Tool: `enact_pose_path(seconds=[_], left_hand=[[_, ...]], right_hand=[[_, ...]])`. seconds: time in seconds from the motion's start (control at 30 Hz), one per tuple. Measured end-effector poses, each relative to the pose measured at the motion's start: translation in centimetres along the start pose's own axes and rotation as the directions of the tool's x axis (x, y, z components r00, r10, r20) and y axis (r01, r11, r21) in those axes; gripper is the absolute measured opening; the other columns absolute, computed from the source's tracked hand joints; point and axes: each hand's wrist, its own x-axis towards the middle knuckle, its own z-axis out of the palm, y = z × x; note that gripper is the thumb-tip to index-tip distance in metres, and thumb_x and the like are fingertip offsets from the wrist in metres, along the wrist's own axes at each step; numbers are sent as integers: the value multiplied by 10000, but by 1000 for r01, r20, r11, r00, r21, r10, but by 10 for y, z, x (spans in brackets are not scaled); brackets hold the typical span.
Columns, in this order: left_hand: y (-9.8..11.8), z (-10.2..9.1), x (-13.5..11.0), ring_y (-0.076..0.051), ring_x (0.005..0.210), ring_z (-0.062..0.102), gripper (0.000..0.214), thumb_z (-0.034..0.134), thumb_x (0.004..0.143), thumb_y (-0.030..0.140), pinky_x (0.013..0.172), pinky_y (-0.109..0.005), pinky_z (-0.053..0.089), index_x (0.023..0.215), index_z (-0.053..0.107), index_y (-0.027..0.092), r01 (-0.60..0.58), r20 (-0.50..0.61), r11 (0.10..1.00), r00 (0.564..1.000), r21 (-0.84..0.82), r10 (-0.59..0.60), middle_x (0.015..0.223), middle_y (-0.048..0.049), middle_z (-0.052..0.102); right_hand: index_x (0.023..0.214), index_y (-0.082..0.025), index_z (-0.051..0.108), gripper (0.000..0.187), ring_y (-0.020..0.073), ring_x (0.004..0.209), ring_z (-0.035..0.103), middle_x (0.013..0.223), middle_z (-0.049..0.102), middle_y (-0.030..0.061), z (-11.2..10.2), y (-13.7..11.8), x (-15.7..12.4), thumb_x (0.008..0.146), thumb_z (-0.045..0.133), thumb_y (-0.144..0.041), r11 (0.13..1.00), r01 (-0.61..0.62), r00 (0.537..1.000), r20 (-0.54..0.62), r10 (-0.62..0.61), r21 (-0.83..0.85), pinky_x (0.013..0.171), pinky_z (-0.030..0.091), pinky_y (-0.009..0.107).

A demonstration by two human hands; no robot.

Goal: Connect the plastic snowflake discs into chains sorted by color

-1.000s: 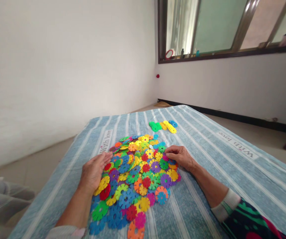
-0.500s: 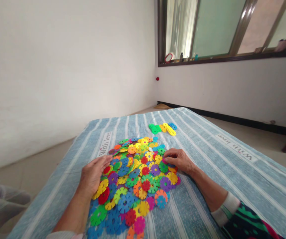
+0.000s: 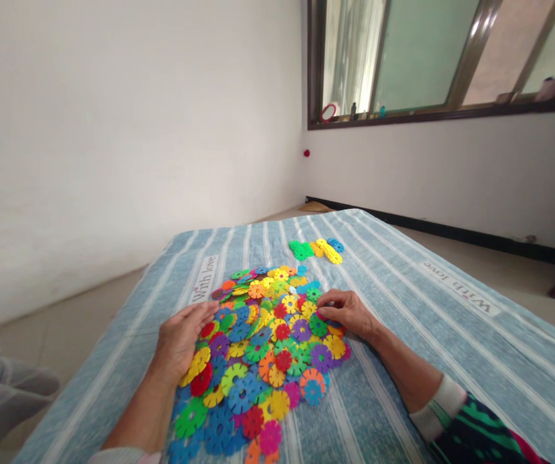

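A wide heap of colourful plastic snowflake discs (image 3: 245, 390) with notched rims is spread over a striped blue cloth (image 3: 403, 303). My left hand (image 3: 180, 338) rests along the heap's left side, fingers stretched out and nothing visibly held. At the right side lies my right hand (image 3: 353, 314), its fingers loosely bent with a gap above the thumb. Its fingertips touch the heap beside a green disc (image 3: 318, 324) and a pink one partly hidden by them. Beyond the heap sit small groups of discs: green (image 3: 300, 250), orange (image 3: 316, 249), yellow (image 3: 329, 252) and blue (image 3: 336, 245).
The cloth covers a table-like surface whose far edge (image 3: 267, 225) faces a white wall (image 3: 136, 116). A dark-framed window (image 3: 422, 58) with small items on its sill is at the upper right. Translucent greyish material (image 3: 6, 396) lies low on the left.
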Motion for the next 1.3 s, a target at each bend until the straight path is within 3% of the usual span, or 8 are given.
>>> enact_pose_path(seconds=[0.2,0.37,0.73,1.13,1.3], left_hand=[[3,2,-1,-220,825,700,261,790,548,311,946,-378,502,721,730,124,19,-7,999,1000,-26,-20,781,-88,759],[1,1,1,-243,850,704,305,797,536,346,937,-394,505,731,726,122,-5,-2,1000,1000,-5,5,781,-99,756],[3,3,-3,-249,840,706,211,766,561,326,792,-371,573,694,719,169,-14,-5,1000,1000,15,14,770,-86,756],[-1,-1,2,-226,865,701,287,802,556,338,930,-367,509,740,725,133,12,2,1000,1000,-5,-12,812,-97,764],[-5,-2,5,-219,855,703,217,780,594,304,883,-354,538,742,725,155,19,4,1000,1000,-8,-19,823,-90,767]], right_hand=[[712,-156,736,240,127,581,540,634,645,4,2,-1,-1,638,722,-384,979,-114,989,-79,129,169,572,418,254],[704,-145,728,301,104,501,469,539,598,-13,1,1,0,620,726,-434,970,-145,972,-155,176,193,512,361,240],[642,-161,704,242,146,573,536,595,632,9,-1,5,4,659,649,-396,995,-103,954,-281,101,7,519,387,246],[673,-181,706,227,180,639,599,643,668,12,2,10,5,684,588,-374,985,-104,952,-300,59,-135,597,443,274],[703,-184,715,209,201,725,629,722,706,24,1,12,11,695,585,-348,977,-86,940,-340,16,-193,706,466,302]])
